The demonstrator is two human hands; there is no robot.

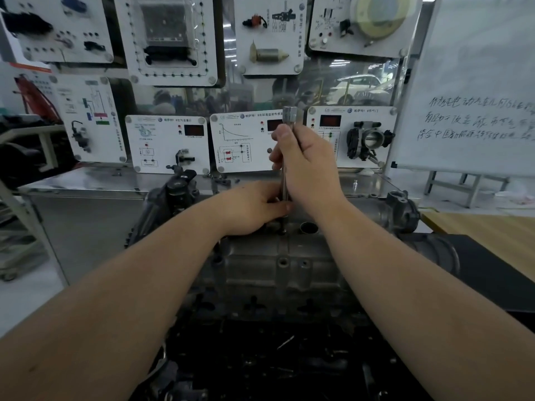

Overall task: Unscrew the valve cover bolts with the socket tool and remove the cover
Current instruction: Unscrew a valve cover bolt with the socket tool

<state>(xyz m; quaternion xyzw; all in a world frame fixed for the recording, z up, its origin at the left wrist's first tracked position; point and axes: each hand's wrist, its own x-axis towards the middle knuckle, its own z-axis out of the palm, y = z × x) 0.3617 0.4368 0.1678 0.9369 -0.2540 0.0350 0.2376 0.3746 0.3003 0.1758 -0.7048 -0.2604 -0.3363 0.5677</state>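
A grey metal valve cover (278, 264) lies across the engine in front of me. A long silver socket tool (289, 115) stands upright over the cover's far edge. My right hand (307, 166) grips the upper part of its shaft, the socket end sticking out above my fingers. My left hand (254, 208) pinches the lower end of the shaft just above the cover. The tool's tip and the bolt under it are hidden by my fingers. An open round hole (309, 228) sits in the cover just right of the tool.
White display panels (168, 144) with car parts stand behind the engine on a steel bench (86, 180). A whiteboard (474, 91) stands at the right, a wooden table (492, 230) below it. A black intake part (176, 192) rises at the engine's left end, a grey housing (402, 209) at its right.
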